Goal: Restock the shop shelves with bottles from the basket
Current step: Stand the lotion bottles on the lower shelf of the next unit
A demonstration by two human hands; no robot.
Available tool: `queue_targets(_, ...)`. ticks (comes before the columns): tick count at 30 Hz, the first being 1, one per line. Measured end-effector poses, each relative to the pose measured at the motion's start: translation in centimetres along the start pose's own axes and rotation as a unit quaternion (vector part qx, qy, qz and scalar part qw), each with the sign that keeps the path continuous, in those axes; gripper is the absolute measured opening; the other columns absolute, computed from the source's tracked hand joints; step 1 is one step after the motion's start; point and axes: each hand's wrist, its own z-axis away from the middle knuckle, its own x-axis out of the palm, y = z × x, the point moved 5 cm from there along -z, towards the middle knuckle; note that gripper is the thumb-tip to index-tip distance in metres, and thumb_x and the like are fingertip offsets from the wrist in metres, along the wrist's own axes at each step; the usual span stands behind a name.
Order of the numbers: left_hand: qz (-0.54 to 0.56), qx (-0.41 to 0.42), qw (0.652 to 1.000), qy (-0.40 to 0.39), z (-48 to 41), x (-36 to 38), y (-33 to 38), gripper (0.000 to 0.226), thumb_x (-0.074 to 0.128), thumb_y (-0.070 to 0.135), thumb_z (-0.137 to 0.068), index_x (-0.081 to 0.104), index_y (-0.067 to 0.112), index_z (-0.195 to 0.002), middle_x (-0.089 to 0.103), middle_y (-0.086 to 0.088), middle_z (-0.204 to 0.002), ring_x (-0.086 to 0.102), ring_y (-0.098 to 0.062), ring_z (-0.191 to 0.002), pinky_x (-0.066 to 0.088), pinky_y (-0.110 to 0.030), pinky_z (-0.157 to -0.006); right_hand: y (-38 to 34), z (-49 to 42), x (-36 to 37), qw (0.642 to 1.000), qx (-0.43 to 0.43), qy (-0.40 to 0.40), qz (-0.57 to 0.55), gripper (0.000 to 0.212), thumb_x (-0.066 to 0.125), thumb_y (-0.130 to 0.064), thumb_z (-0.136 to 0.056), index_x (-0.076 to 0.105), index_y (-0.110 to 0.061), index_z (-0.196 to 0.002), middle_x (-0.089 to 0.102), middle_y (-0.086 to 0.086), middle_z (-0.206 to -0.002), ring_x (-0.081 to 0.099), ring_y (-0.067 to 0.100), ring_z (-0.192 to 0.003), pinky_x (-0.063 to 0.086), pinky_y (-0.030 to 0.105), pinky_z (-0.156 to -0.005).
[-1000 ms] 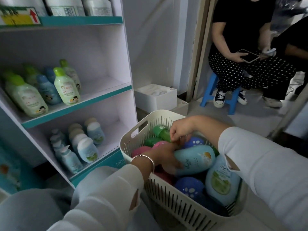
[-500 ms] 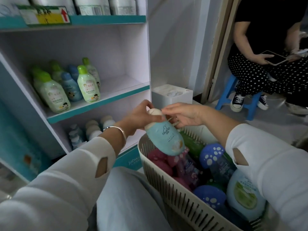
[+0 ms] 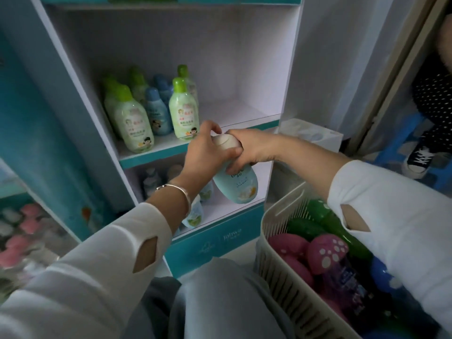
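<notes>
A light blue bottle (image 3: 238,185) with a cream cap hangs in front of the shelf unit, between the middle shelf (image 3: 244,126) and the lower shelf (image 3: 234,206). My left hand (image 3: 208,152) grips its cap end from the left. My right hand (image 3: 247,149) grips its neck from the right. The white slatted basket (image 3: 276,263) stands at the lower right with pink, green and blue bottles inside. Several green-capped and blue-capped bottles (image 3: 182,111) stand on the left half of the middle shelf.
Small white-capped bottles (image 3: 195,214) stand on the lower shelf's left side. A white box (image 3: 310,138) sits on the floor right of the shelf unit. A seated person's shoe (image 3: 419,157) and blue stool (image 3: 401,133) are at the far right. Pink items (image 3: 22,231) blur at the far left.
Both hands lifted the light blue bottle out of the basket and carried it left and up toward the shelves. The view turned left onto the shelf unit.
</notes>
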Motion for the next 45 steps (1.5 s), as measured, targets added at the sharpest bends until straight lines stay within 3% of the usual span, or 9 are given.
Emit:
queue_targets(4,0.062,-0.072,0.995,-0.016,-0.7,1.2,-6.4,0.033,0.062,0.021,-0.087,0.049,0.009,-0.115,0.055,-0.007,-0.103,0.052,-0.018,-0.092,0.047,-0.033,-0.084,3.3,-3.6,3.2,0.997,0.041,0.002,-0.063,0.049,0.082,-0.015,-0.069,0.05,-0.029,-0.103,0.062,-0.006,-0.095,0.062,0.016,-0.093,0.058,0.04,-0.077)
queue_targets(9,0.005,-0.138,0.986,-0.091,-2.2,3.8,-13.7,0.039,0.052,0.009,-0.086,0.051,0.002,-0.125,0.06,-0.021,-0.119,0.057,-0.036,-0.11,0.045,-0.047,-0.096,7.8,-8.4,5.9,0.992,0.104,-0.002,-0.067,0.051,0.082,-0.016,-0.07,0.048,-0.026,-0.107,0.057,-0.002,-0.103,0.057,0.021,-0.102,0.057,0.04,-0.077)
queue_targets(16,-0.009,-0.152,0.98,-0.129,-6.8,5.3,-19.1,0.04,0.038,-0.004,-0.089,0.055,0.002,-0.125,0.055,-0.017,-0.129,0.049,-0.031,-0.123,0.034,-0.036,-0.109,10.4,-17.2,8.4,0.994,0.069,-0.035,0.079,0.05,0.082,-0.014,-0.069,0.041,-0.023,-0.095,0.052,0.0,-0.099,0.054,0.019,-0.091,0.051,0.027,-0.059)
queue_targets(19,-0.076,-0.163,0.973,-0.142,-7.9,5.8,-21.6,0.045,0.038,-0.01,-0.089,0.051,0.004,-0.13,0.051,-0.015,-0.134,0.045,-0.029,-0.127,0.032,-0.03,-0.105,11.8,-20.2,10.0,0.99,0.051,-0.046,0.125,0.05,0.083,-0.019,-0.067,0.039,-0.027,-0.09,0.052,-0.003,-0.096,0.051,0.016,-0.086,0.037,0.018,-0.052)
queue_targets(22,-0.128,-0.167,0.964,-0.163,-8.3,6.8,-23.0,0.048,0.039,-0.005,-0.091,0.045,0.009,-0.136,0.048,-0.015,-0.138,0.044,-0.03,-0.128,0.033,-0.035,-0.107,13.5,-22.1,11.7,0.983,0.058,-0.062,0.161,0.059,0.083,-0.03,-0.065,0.047,-0.024,-0.112,0.06,-0.003,-0.109,0.057,0.017,-0.093,0.049,0.025,-0.071)
queue_targets(28,-0.207,-0.132,0.953,-0.177,-8.5,7.6,-23.3,0.041,0.036,0.012,-0.096,0.047,0.018,-0.135,0.049,-0.009,-0.139,0.045,-0.027,-0.127,0.033,-0.036,-0.108,15.0,-22.5,13.4,0.984,0.062,-0.08,0.148,0.075,0.079,-0.026,-0.073,0.041,-0.016,-0.137,0.055,0.006,-0.131,0.054,0.024,-0.117,0.041,0.024,-0.089)
queue_targets(33,-0.28,-0.108,0.937,-0.181,-8.1,7.8,-23.8,0.045,0.035,0.012,-0.094,0.043,0.025,-0.137,0.051,-0.006,-0.137,0.044,-0.026,-0.126,0.022,-0.042,-0.112,14.9,-22.1,13.1,0.976,0.065,-0.104,0.177,0.06,0.077,-0.024,-0.076,0.049,-0.019,-0.129,0.06,0.005,-0.122,0.057,0.019,-0.091,0.044,0.021,-0.07)
queue_targets(39,-0.32,-0.109,0.923,-0.181,-8.1,8.1,-24.3,0.048,0.036,0.012,-0.094,0.039,0.028,-0.138,0.05,-0.007,-0.134,0.042,-0.025,-0.126,0.016,-0.046,-0.114,14.9,-22.3,13.2,0.969,0.072,-0.101,0.215,0.062,0.079,-0.028,-0.074,0.051,-0.016,-0.128,0.059,0.006,-0.125,0.057,0.023,-0.11,0.043,0.024,-0.082)
queue_targets(45,-0.288,-0.067,0.945,-0.143,-8.0,7.8,-21.6,0.046,0.044,0.011,-0.089,0.046,0.024,-0.134,0.052,-0.007,-0.132,0.046,-0.025,-0.123,0.031,-0.036,-0.108,14.0,-20.4,12.1,0.968,0.121,-0.115,0.189,0.052,0.069,-0.032,-0.085,0.046,-0.011,-0.127,0.058,0.005,-0.094,0.055,0.021,-0.081,0.046,0.029,-0.062)
